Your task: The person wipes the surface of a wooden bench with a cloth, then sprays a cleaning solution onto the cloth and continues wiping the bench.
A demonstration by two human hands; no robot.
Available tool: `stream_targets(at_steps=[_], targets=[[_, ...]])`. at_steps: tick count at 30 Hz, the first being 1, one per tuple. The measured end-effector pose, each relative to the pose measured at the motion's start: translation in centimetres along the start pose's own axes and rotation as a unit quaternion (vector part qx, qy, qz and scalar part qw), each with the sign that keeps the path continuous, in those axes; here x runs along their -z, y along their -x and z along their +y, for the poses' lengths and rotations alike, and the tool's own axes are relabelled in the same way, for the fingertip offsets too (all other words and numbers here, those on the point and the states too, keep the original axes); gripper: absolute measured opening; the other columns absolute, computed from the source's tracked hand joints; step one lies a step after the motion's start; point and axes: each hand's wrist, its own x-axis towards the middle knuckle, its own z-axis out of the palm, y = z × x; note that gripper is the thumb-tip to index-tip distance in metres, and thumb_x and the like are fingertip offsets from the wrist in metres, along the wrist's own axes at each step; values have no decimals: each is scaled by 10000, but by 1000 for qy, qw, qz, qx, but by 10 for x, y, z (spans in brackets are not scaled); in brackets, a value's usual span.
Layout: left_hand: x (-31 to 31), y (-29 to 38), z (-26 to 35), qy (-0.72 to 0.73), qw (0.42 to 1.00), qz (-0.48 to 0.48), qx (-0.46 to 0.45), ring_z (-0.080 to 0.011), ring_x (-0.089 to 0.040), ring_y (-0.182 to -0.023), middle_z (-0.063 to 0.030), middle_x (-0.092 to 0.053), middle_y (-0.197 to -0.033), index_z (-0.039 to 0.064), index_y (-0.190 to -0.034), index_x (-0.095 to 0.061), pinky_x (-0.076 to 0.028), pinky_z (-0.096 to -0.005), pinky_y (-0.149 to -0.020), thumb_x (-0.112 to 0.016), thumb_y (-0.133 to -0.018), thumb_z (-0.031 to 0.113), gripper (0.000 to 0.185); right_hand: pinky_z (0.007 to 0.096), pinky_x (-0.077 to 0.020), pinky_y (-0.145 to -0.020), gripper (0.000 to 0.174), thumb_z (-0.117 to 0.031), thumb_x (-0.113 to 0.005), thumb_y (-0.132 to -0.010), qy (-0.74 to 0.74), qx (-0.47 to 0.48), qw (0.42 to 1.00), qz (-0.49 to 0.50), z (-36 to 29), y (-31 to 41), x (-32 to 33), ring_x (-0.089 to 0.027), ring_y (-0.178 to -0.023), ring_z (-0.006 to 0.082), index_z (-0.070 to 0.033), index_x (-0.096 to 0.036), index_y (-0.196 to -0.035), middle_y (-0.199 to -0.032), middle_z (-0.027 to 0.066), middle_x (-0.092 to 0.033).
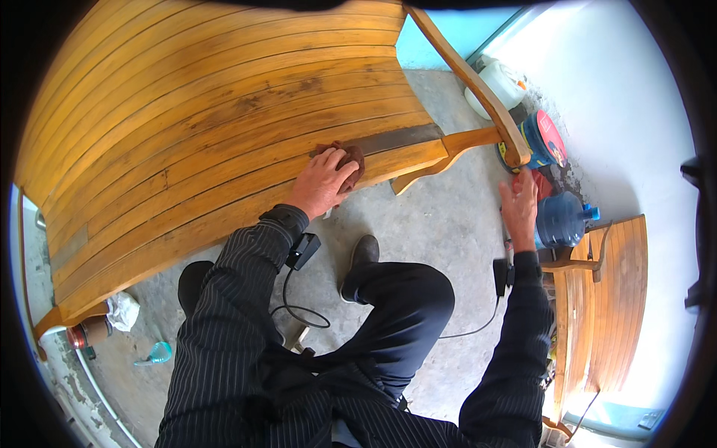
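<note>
My left hand (322, 182) presses a reddish-brown cloth (352, 165) onto the front slats of a slatted wooden bench (224, 140). A darker grey-brown stretch (403, 139) of slat runs from the cloth towards the bench's right end. Dark stains mark the seat farther back. My right hand (521, 210) is raised beside the front tip of the bench's curved wooden armrest (493, 101), fingers apart and nothing held. Its fingertips overlap the armrest tip's edge in view; whether they touch it I cannot tell.
Right of the bench, along the white wall, are a white plastic jug (498, 87), a blue bucket with a red lid (538, 140) and a blue water bottle (560, 219). A second wooden bench (610, 302) stands at right. A white plastic bag (122, 311) and turquoise item (159, 353) lie lower left.
</note>
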Motion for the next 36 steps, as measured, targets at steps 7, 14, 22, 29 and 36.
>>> stream_targets(at_steps=[7,14,22,29,36], targets=[[57,22,-4,80,995,-27,59,-449,-423,-1459,-239,-340,-1652,113,-1539,-488,-420,-524,-1174,-841,-799,376,861,359,-600,-849,309,-129,-766,-948,-248,-40,948,-196,-93,84,-4,-733,-1009,264,2,-703,-1221,-1142,154,-728],[143,103,-95,-48,993,37,103,-402,-473,-1439,-174,-451,-1603,49,-1366,-614,-414,-480,-1175,-688,-991,343,482,406,-570,-849,334,-179,-779,-915,-301,153,823,-457,-204,157,-48,-702,-976,347,-2,-682,-1181,-1058,176,-696],[252,273,-185,-1,930,119,347,-297,-713,-1029,-162,-721,-1218,39,-1214,-716,-561,-379,-873,-701,-1004,296,332,450,-556,-906,406,-296,-729,-948,-249,194,743,-590,-243,226,-115,-691,-1071,382,-24,-686,-1246,-1126,193,-710],[196,343,-190,-39,900,145,409,-336,-721,-879,-183,-733,-981,44,-1075,-751,-557,-404,-778,-702,-999,304,275,453,-504,-1037,501,-342,-673,-976,-187,250,600,-737,-270,313,-158,-640,-1221,398,-38,-658,-1374,-1322,203,-681],[175,330,-191,-115,892,195,390,-319,-690,-782,-145,-698,-865,47,-971,-724,-531,-426,-685,-696,-1001,322,278,500,-535,-960,389,-261,-595,-941,-197,273,492,-803,-276,366,-187,-681,-1126,426,-53,-697,-1253,-1184,224,-727]])
